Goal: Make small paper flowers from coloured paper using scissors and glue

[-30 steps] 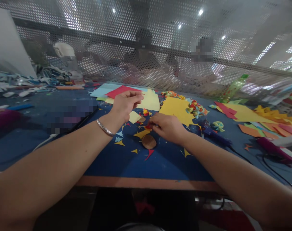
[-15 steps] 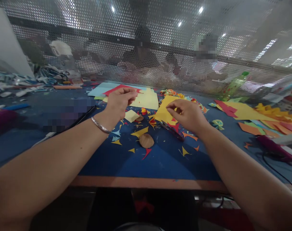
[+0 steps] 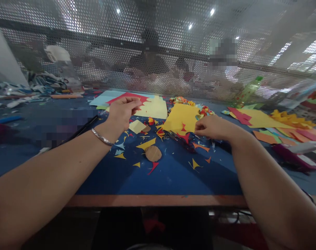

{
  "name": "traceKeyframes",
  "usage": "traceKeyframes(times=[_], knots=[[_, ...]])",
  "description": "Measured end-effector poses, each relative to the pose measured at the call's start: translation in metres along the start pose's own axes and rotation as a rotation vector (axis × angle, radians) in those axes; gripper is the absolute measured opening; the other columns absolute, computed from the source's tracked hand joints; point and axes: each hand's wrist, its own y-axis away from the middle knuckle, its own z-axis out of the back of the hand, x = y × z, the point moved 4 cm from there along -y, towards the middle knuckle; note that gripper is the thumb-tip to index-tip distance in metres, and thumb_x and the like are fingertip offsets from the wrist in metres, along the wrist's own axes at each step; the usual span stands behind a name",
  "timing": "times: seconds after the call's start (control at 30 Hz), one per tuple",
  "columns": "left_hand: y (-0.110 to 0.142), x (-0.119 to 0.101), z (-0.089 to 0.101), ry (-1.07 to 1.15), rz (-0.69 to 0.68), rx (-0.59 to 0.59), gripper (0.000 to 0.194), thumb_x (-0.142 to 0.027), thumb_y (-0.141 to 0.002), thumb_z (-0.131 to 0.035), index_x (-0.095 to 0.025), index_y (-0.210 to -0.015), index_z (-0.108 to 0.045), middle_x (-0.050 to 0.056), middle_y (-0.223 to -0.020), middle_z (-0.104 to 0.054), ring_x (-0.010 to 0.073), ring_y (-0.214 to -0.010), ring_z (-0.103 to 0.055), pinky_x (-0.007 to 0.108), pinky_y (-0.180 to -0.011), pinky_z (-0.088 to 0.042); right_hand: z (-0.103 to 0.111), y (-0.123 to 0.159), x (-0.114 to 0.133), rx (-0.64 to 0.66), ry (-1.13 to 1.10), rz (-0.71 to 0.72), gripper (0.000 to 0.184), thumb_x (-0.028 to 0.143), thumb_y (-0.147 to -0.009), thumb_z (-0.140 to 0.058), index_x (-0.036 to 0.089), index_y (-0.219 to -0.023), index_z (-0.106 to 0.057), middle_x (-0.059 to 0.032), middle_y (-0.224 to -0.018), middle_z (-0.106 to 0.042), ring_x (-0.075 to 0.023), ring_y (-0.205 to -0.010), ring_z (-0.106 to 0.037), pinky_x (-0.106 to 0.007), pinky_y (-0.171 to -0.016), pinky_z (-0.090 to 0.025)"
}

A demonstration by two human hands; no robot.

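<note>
My left hand [image 3: 124, 111], a silver bangle at its wrist, hovers in front of the red paper [image 3: 129, 99] with its thumb and fingers pinched together. Whether something thin is between those fingertips I cannot make out. My right hand [image 3: 212, 128] is low over the table at the right edge of a yellow paper sheet [image 3: 182, 116], its fingers curled in. What they grip, if anything, is hidden. Dark scissors [image 3: 188, 146], partly in shadow, lie just left of and below that hand. Between my hands are a pale yellow square [image 3: 137, 126] and a round brown disc [image 3: 153, 153].
Paper scraps [image 3: 195, 164] litter the blue table [image 3: 168, 182]. Coloured sheets [image 3: 259, 119] and a green-capped bottle [image 3: 248, 92] stand right. A dark screen device [image 3: 69, 128] and a clear jug [image 3: 66, 69] are left. A perforated panel [image 3: 108, 52] closes the back, with people beyond.
My right hand has moved right and down, off the yellow sheet, its fingers curling more. My left hand keeps its pinch. The whole view has shifted slightly.
</note>
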Motion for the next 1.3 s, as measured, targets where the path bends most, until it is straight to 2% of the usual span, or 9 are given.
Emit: traceKeyframes(times=[0.27, 0.43, 0.6, 0.67, 0.83, 0.97, 1.1, 1.3], knots=[[0.011, 0.004, -0.009, -0.021, 0.013, 0.059, 0.01, -0.015, -0.063, -0.077, -0.016, -0.067, -0.068, 0.0, -0.064, -0.061, 0.0078, -0.06, -0.053, 0.021, -0.055, -0.04, -0.006, -0.005, 0.015, -0.015, 0.099, -0.099, 0.016, 0.027, -0.077, -0.056, 0.019, -0.084, -0.068, -0.0086, -0.091, -0.071, -0.0215, -0.081, -0.063, -0.028, -0.06, -0.035], [0.024, 0.009, -0.021, -0.018, 0.053, 0.123, 0.012, -0.012, -0.062, -0.077, -0.015, -0.07, -0.068, 0.0, -0.066, -0.062, 0.0078, -0.06, -0.054, 0.022, -0.057, -0.04, -0.009, -0.006, 0.024, -0.039, 0.129, -0.17, 0.018, 0.019, -0.072, -0.055, 0.02, -0.086, -0.066, -0.0081, -0.092, -0.07, -0.0236, -0.085, -0.064, -0.029, -0.059, -0.035], [0.03, 0.009, -0.027, -0.009, 0.049, 0.178, 0.013, -0.012, -0.063, -0.076, -0.014, -0.072, -0.068, 0.001, -0.067, -0.063, 0.0082, -0.059, -0.052, 0.024, -0.056, -0.039, -0.008, -0.004, 0.028, -0.033, 0.125, -0.198, 0.017, 0.023, -0.069, -0.059, 0.02, -0.085, -0.064, -0.009, -0.091, -0.069, -0.0239, -0.082, -0.063, -0.028, -0.056, -0.034], [0.031, 0.008, -0.026, -0.006, 0.052, 0.175, 0.013, -0.011, -0.063, -0.076, -0.015, -0.072, -0.068, 0.001, -0.067, -0.063, 0.0086, -0.059, -0.053, 0.025, -0.057, -0.04, -0.007, -0.002, 0.03, -0.033, 0.096, -0.161, 0.013, 0.025, -0.069, -0.06, 0.02, -0.081, -0.062, -0.0083, -0.087, -0.068, -0.0226, -0.078, -0.062, -0.028, -0.056, -0.033], [0.032, 0.007, -0.027, -0.01, 0.05, 0.189, 0.012, -0.012, -0.064, -0.076, -0.016, -0.072, -0.068, 0.002, -0.069, -0.062, 0.0091, -0.06, -0.052, 0.026, -0.058, -0.041, 0.0, 0.005, 0.039, -0.04, -0.071, 0.042, 0.008, 0.025, -0.071, -0.059, 0.019, -0.077, -0.06, -0.0052, -0.077, -0.067, -0.0169, -0.067, -0.059, -0.027, -0.057, -0.035], [0.032, 0.009, -0.028, -0.013, 0.06, 0.197, 0.012, -0.012, -0.063, -0.077, -0.016, -0.071, -0.069, 0.002, -0.07, -0.063, 0.0093, -0.062, -0.053, 0.026, -0.06, -0.042, 0.003, 0.007, 0.042, -0.002, -0.2, 0.117, 0.013, 0.022, -0.072, -0.057, 0.019, -0.082, -0.065, -0.0007, -0.068, -0.064, -0.0137, -0.06, -0.055, -0.025, -0.057, -0.035], [0.032, 0.01, -0.028, -0.016, 0.075, 0.213, 0.013, -0.013, -0.063, -0.078, -0.016, -0.072, -0.069, 0.002, -0.072, -0.063, 0.0096, -0.063, -0.054, 0.026, -0.061, -0.042, 0.002, 0.007, 0.04, 0.037, -0.245, 0.19, 0.014, 0.022, -0.075, -0.051, 0.018, -0.072, -0.064, 0.0004, -0.063, -0.06, -0.0124, -0.057, -0.052, -0.026, -0.055, -0.035], [0.035, 0.013, -0.028, 0.005, 0.146, 0.255, 0.018, -0.014, -0.062, -0.081, -0.015, -0.075, -0.068, 0.001, -0.072, -0.064, 0.0084, -0.06, -0.055, 0.026, -0.061, -0.043, -0.002, 0.008, 0.03, 0.102, -0.419, 0.261, 0.02, 0.02, -0.072, -0.055, 0.018, -0.087, -0.068, 0.0017, -0.069, -0.065, -0.0124, -0.061, -0.056, -0.023, -0.056, -0.039]])
